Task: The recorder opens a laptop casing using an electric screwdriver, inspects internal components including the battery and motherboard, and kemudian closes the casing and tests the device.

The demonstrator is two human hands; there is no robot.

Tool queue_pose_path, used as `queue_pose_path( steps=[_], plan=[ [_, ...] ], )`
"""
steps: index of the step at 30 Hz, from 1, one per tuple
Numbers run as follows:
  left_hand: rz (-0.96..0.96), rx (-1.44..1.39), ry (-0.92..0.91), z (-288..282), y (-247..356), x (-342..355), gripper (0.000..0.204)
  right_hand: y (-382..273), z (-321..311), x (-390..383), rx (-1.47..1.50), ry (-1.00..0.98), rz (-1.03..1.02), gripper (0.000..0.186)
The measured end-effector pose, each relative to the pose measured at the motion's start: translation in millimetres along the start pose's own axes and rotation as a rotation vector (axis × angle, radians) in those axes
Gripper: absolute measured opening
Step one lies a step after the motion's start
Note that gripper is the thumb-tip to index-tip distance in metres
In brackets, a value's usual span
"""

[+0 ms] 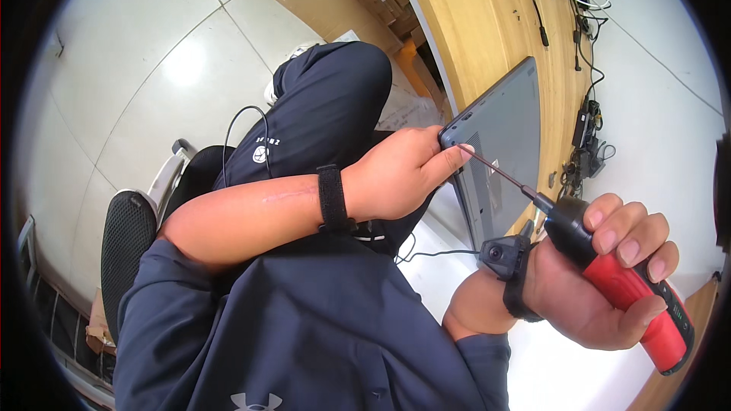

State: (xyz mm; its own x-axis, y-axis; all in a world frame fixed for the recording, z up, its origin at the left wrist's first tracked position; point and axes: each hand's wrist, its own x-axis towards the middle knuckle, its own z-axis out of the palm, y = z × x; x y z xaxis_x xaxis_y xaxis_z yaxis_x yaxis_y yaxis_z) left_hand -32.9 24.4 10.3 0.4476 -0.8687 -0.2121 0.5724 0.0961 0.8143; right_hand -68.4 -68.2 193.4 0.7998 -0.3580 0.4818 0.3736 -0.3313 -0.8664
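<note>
A grey laptop [509, 144] is tilted against the desk's near edge with its underside toward me. My left hand [400, 171] is closed around its near left corner, the thumb lying along the bottom cover. In my right hand [582, 289] is a red and black electric screwdriver [609, 278], fingers wrapped around its body. Its long thin bit [499, 169] reaches left to the laptop's corner, right beside my left thumb. Whether the tip sits in a screw is too small to tell. A strap on my right wrist carries a small black camera [499, 253].
Several small dark screws [515, 14] lie on the wooden desk [476, 19]. Black cables and power adapters [585, 122] line its far edge. Cardboard boxes [327, 0] stand on the floor beyond my knee, and a chair armrest [129, 251] is at my left. A thin cable [442, 253] runs to the wrist camera.
</note>
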Motion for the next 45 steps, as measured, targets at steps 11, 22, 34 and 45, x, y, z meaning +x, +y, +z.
queue_pose_path(
  steps=[11, 22, 34, 45],
  plan=[
    [0.02, 0.002, -0.038, -10.5, -6.6, -7.5, 0.043, 7.9, 14.4, -10.5, -0.068, -0.036, -0.008, 0.031],
    [0.031, 0.02, -0.049, -12.3, -0.9, -8.2, 0.044, 6.5, 17.1, -11.6, -0.08, -0.046, -0.007, 0.029],
    [0.04, -0.019, -0.059, -10.7, -2.7, -6.9, 0.043, 7.5, 17.7, -12.0, -0.099, -0.012, -0.005, 0.032],
    [0.035, -0.01, -0.069, -11.0, -0.8, -6.6, 0.041, 11.2, 15.1, -10.2, -0.1, -0.045, -0.045, 0.033]
  ],
)
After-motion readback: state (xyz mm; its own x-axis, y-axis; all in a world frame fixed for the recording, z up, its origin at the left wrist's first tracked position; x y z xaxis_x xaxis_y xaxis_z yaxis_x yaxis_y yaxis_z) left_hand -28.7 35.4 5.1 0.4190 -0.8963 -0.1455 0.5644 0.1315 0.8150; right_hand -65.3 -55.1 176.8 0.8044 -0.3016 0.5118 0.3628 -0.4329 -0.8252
